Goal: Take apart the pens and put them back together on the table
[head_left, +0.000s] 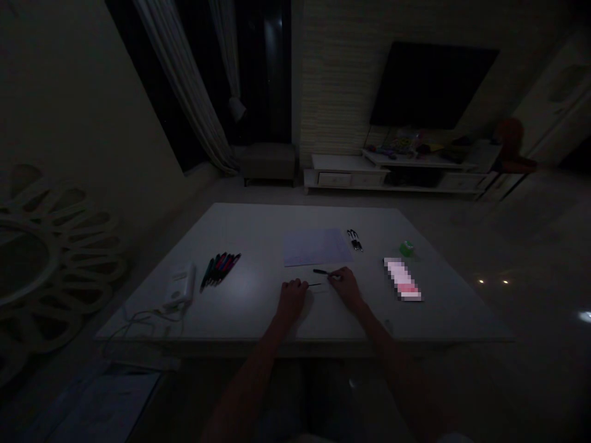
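Observation:
Low over the white table, my left hand [292, 298] is closed around a thin dark rod [314, 284], like a pen refill, whose free end points right. To its right, the fingers of my right hand [347, 287] pinch a short dark pen barrel [320, 271] that points left. The two pieces are apart from each other. Just beyond the hands lies a pale sheet of paper [316, 247]. Several black-and-white pens or pen parts [354, 240] rest by its right edge. The dim light hides fine detail.
On the white table [258, 221], several dark and coloured pens [220, 269] lie at left, near a white box [180, 284] with cables [157, 315]. At right are a lit phone [402, 280] and a small green round container [407, 248]. The table's front edge runs below my wrists.

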`<state>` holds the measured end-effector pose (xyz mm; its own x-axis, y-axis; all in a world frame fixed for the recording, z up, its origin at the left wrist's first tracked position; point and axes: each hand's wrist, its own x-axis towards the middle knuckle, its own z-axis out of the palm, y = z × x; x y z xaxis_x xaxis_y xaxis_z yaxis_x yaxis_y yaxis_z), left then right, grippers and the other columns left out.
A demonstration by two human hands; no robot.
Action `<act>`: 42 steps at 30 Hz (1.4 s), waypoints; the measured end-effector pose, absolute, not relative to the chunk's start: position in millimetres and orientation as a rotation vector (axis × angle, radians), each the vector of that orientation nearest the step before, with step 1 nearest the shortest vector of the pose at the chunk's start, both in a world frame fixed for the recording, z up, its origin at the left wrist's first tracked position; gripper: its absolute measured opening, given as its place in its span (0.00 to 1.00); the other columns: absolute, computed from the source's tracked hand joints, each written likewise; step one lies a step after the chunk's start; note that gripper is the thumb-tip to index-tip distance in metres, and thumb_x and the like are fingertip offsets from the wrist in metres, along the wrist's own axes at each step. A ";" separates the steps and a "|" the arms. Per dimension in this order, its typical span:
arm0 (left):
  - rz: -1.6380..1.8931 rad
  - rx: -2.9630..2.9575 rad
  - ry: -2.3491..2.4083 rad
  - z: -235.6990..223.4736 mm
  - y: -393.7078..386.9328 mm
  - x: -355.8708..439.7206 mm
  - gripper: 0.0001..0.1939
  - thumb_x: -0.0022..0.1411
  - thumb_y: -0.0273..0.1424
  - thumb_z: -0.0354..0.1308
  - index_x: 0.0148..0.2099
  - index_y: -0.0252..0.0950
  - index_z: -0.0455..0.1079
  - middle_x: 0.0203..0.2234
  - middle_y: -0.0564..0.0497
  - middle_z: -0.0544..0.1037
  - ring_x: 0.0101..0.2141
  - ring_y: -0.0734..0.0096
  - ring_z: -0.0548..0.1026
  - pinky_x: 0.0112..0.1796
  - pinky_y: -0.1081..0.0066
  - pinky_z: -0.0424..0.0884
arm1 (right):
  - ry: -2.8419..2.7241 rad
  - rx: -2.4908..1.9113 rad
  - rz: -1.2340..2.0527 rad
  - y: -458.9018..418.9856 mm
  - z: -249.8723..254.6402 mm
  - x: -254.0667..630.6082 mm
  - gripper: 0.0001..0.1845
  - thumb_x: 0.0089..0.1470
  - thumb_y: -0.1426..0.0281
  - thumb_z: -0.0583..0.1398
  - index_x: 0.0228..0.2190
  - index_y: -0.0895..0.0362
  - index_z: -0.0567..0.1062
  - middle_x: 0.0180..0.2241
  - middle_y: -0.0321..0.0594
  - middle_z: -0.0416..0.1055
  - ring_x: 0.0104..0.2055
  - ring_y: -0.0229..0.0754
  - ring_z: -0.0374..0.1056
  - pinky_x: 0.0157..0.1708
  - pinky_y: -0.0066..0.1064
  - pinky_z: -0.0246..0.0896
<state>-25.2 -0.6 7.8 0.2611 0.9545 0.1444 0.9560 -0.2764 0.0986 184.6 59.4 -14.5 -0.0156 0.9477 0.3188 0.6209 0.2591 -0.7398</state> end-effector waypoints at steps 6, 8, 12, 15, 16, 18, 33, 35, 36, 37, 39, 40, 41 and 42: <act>-0.262 -2.489 -1.900 10.3 -1.4 -24.8 0.11 0.65 0.25 0.45 0.46 0.39 0.65 0.40 0.47 0.70 0.41 0.65 0.68 0.42 0.63 0.57 | -1.845 -1.462 0.506 71.0 -15.6 161.9 0.08 0.47 0.64 0.62 0.29 0.54 0.80 0.32 0.42 0.70 0.38 0.44 0.64 0.39 0.32 0.58; -0.256 -2.486 -1.902 11.2 -1.5 -24.2 0.12 0.65 0.24 0.44 0.46 0.38 0.65 0.40 0.47 0.70 0.41 0.64 0.68 0.42 0.63 0.57 | -1.813 -1.420 0.522 68.9 -16.8 166.3 0.10 0.48 0.63 0.61 0.30 0.55 0.79 0.32 0.43 0.70 0.38 0.44 0.64 0.39 0.32 0.59; -0.271 -2.502 -1.890 11.3 -1.2 -23.7 0.12 0.65 0.25 0.44 0.47 0.39 0.66 0.40 0.46 0.70 0.41 0.64 0.68 0.42 0.63 0.58 | -1.645 -1.395 0.529 52.2 -20.0 174.6 0.15 0.53 0.59 0.56 0.31 0.56 0.78 0.31 0.43 0.70 0.35 0.43 0.64 0.37 0.34 0.60; -0.273 -2.521 -1.847 11.1 -1.5 -23.8 0.11 0.65 0.27 0.45 0.46 0.38 0.66 0.39 0.46 0.71 0.41 0.64 0.69 0.42 0.63 0.58 | -1.668 -1.368 0.554 35.6 -20.7 166.8 0.15 0.53 0.59 0.57 0.32 0.55 0.78 0.31 0.42 0.70 0.36 0.44 0.64 0.38 0.35 0.60; -0.274 -2.528 -1.833 11.0 -1.7 -23.9 0.11 0.65 0.27 0.45 0.45 0.38 0.66 0.38 0.47 0.71 0.41 0.64 0.69 0.42 0.63 0.58 | -1.697 -1.349 0.569 31.2 -20.2 162.3 0.13 0.52 0.60 0.58 0.31 0.54 0.78 0.31 0.43 0.70 0.36 0.44 0.64 0.38 0.35 0.60; -0.277 -2.535 -1.816 10.6 -2.4 -24.0 0.10 0.65 0.26 0.45 0.45 0.38 0.66 0.38 0.47 0.71 0.41 0.64 0.69 0.42 0.63 0.58 | -1.744 -1.317 0.593 25.3 -18.3 154.4 0.10 0.51 0.62 0.58 0.29 0.53 0.77 0.31 0.42 0.70 0.38 0.45 0.64 0.39 0.36 0.61; -0.324 -2.553 -1.834 3.5 0.4 -24.7 0.10 0.66 0.26 0.45 0.45 0.38 0.66 0.39 0.48 0.71 0.41 0.66 0.68 0.44 0.64 0.58 | -1.734 -1.470 0.483 43.4 -18.5 206.1 0.10 0.49 0.63 0.59 0.26 0.55 0.77 0.30 0.43 0.71 0.37 0.46 0.65 0.39 0.36 0.60; -0.345 -2.560 -1.833 1.6 1.3 -24.5 0.09 0.66 0.27 0.46 0.45 0.39 0.66 0.39 0.48 0.70 0.41 0.66 0.68 0.44 0.64 0.58 | -1.775 -1.449 0.494 48.0 -19.0 196.0 0.09 0.48 0.63 0.60 0.26 0.54 0.78 0.31 0.43 0.71 0.38 0.46 0.64 0.40 0.36 0.60; -0.358 -2.572 -1.824 0.7 1.6 -24.6 0.09 0.66 0.28 0.46 0.45 0.39 0.66 0.39 0.48 0.70 0.41 0.66 0.68 0.44 0.64 0.58 | -1.793 -1.439 0.500 49.5 -19.5 191.9 0.09 0.48 0.63 0.60 0.27 0.54 0.78 0.31 0.43 0.71 0.39 0.46 0.64 0.40 0.36 0.61; -0.371 -2.587 -1.813 -0.1 1.8 -24.7 0.09 0.66 0.28 0.47 0.45 0.39 0.66 0.39 0.48 0.70 0.41 0.66 0.68 0.44 0.64 0.58 | -1.803 -1.434 0.503 50.5 -20.1 189.0 0.09 0.48 0.62 0.60 0.27 0.54 0.78 0.31 0.43 0.71 0.39 0.46 0.64 0.40 0.36 0.61; -0.396 -2.614 -1.794 -1.1 2.2 -25.2 0.09 0.65 0.29 0.48 0.46 0.40 0.66 0.39 0.48 0.70 0.41 0.66 0.67 0.44 0.65 0.59 | -1.805 -1.436 0.498 50.9 -21.2 186.8 0.10 0.48 0.62 0.61 0.29 0.53 0.79 0.32 0.42 0.70 0.40 0.46 0.64 0.41 0.36 0.60; -0.411 -2.622 -1.789 -1.4 2.4 -25.5 0.10 0.65 0.28 0.48 0.47 0.40 0.66 0.39 0.48 0.70 0.42 0.66 0.67 0.44 0.65 0.59 | -1.799 -1.437 0.491 50.5 -21.6 187.1 0.10 0.48 0.62 0.60 0.30 0.53 0.79 0.32 0.42 0.70 0.40 0.46 0.64 0.41 0.36 0.60; -0.426 -2.629 -1.782 -1.6 2.6 -25.9 0.12 0.65 0.27 0.48 0.49 0.40 0.66 0.40 0.48 0.69 0.42 0.67 0.67 0.44 0.65 0.60 | -1.790 -1.435 0.483 49.8 -21.8 188.0 0.11 0.48 0.62 0.60 0.31 0.54 0.78 0.32 0.42 0.70 0.40 0.46 0.64 0.42 0.36 0.60; -0.437 -2.636 -1.774 -1.8 2.7 -26.3 0.14 0.64 0.26 0.48 0.50 0.40 0.66 0.40 0.48 0.69 0.42 0.67 0.66 0.44 0.65 0.60 | -1.775 -1.433 0.473 48.7 -21.9 189.2 0.11 0.49 0.62 0.60 0.32 0.54 0.78 0.32 0.42 0.71 0.40 0.46 0.64 0.42 0.36 0.60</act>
